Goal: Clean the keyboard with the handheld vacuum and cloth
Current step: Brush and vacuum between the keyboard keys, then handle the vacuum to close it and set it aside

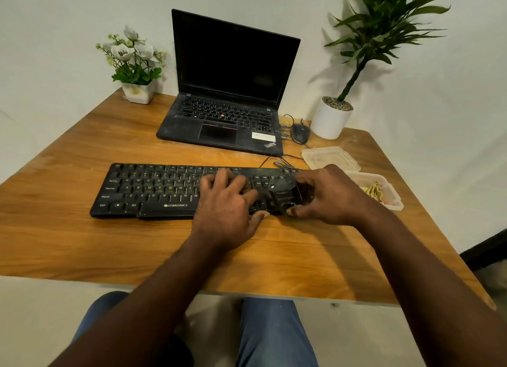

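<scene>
1 keyboard [153, 191] | 1 vacuum [284, 195], right hand [332, 193] gripping | left hand [225, 204] resting loose on keyboard

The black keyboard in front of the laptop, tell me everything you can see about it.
The keyboard is a black, full-width, plastic-looking board with pale key legends and ZEBRONICS printed near its front edge. It lies flat on the wooden table. A thin cable leaves its far right edge. The left hand rests on its middle keys; the right hand holds a small black handheld vacuum against its right-hand section, hiding keys there.
</scene>
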